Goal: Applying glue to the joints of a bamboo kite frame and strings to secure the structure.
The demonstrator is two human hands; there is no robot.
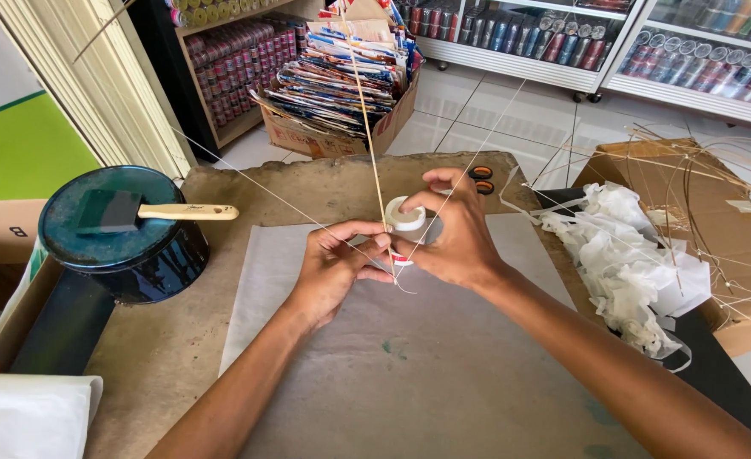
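Observation:
My left hand (333, 272) pinches the lower end of a thin bamboo stick (365, 127) that rises away from me. My right hand (456, 238) holds a white roll of tape (406, 215) against the stick, fingers curled over it. Thin white string (469, 161) runs from the joint out to the left and up to the right. Both hands hover over a sheet of grey translucent paper (426, 365) spread on the brown work table (171, 340).
A dark blue round tin (129, 246) with a foam brush (150, 212) on top stands at the left. Crumpled white paper (631, 263) and a cardboard box holding stick frames (699, 195) lie right. Scissors (481, 178) rest behind. A box of stacked printed sheets (341, 76) sits on the floor.

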